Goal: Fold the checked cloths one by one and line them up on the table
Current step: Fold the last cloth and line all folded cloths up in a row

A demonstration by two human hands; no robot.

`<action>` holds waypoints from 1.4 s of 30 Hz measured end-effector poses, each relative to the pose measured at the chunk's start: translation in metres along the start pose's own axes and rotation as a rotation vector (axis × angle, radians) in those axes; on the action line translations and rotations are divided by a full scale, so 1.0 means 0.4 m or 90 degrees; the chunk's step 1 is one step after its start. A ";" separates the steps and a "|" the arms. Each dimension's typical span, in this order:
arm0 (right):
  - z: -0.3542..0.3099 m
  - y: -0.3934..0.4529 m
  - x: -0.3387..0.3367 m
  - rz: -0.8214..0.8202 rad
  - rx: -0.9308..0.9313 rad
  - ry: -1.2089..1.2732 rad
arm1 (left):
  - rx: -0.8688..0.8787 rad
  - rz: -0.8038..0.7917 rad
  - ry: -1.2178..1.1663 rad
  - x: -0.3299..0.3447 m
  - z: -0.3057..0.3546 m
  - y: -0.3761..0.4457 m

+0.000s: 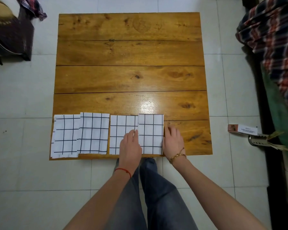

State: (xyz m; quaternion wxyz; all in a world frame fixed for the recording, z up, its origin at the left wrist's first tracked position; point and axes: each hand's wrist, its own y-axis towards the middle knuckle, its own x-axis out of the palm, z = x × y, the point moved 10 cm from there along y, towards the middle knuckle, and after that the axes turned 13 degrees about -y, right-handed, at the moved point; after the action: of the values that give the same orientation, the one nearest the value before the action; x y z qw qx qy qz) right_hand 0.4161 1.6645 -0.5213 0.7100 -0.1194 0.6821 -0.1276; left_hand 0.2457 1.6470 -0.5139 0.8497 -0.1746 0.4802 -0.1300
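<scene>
— Where are the checked cloths?

— Four folded ones lie in a row along the near edge of the wooden table (131, 52). From the left: the first cloth (65, 136), the second cloth (94, 132) overlapping its right edge, the third cloth (120, 130) just beside that, and the fourth cloth (150, 133) lying over the third's right edge.

— And the hands?

— The left hand (130, 146) lies flat, fingers straight, on the third cloth, right against the fourth's left edge. The right hand (173, 141) rests on the table touching the fourth's right edge, fingers relaxed. Neither grips anything.

— Anything else?

— A red thread on the left wrist, a bracelet (177, 156) on the right. On the tiled floor to the right lies a small box (243, 129); a plaid blanket (271, 30) is far right.
</scene>
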 end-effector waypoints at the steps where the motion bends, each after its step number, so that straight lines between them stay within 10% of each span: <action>1: -0.005 -0.007 0.004 0.002 0.001 -0.031 | -0.005 -0.005 0.036 0.008 0.000 -0.004; 19: -0.029 -0.053 0.014 0.013 0.071 0.000 | -0.030 -0.049 0.109 0.039 -0.047 -0.024; 27: -0.254 -0.063 -0.011 0.005 -0.109 0.032 | -0.072 -0.002 0.098 -0.080 -0.171 -0.046; 42: -0.296 -0.067 0.042 -0.107 0.018 -0.063 | 0.017 -0.055 0.065 -0.109 -0.260 -0.044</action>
State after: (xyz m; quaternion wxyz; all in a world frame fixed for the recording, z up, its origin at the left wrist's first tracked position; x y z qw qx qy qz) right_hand 0.2979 1.6341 -0.5329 0.7311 -0.1723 0.6322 -0.1900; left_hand 0.1332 1.6303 -0.5223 0.8199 -0.1767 0.5134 -0.1816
